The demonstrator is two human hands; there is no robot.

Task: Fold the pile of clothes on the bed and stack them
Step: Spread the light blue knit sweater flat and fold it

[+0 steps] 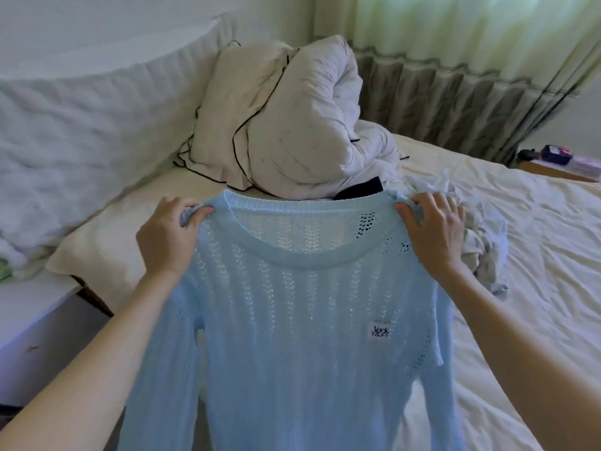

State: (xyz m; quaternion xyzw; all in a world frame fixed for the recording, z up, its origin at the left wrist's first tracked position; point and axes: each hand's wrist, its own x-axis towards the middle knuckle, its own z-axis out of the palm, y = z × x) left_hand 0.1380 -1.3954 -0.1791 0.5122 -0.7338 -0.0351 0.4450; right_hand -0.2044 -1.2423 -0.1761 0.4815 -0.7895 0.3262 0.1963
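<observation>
Sweater: your light blue open-knit sweater (292, 320) hangs in front of you above the near edge of the bed (536, 255), neckline up, held by both shoulders; a small white label (380, 331) sits on its chest at the right.
Left hand: your left hand (167, 237) grips the sweater's left shoulder, fingers curled over the knit and thumb pressed along the seam.
Right hand: your right hand (434, 229) pinches the right shoulder, thumb on the near side, fingers curled behind the fabric.
Arms: both forearms reach forward and up from the bottom corners, wrists about level, spreading the sweater flat between them.
Duvet: a bunched white duvet (292, 125) with dark piping stands at the head of the bed, behind the neckline.
Pile: crumpled pale clothes (484, 236) lie on the sheet just behind your right hand.
Dark garment: a dark piece (361, 187) shows just above the collar, mostly hidden by the sweater.
</observation>
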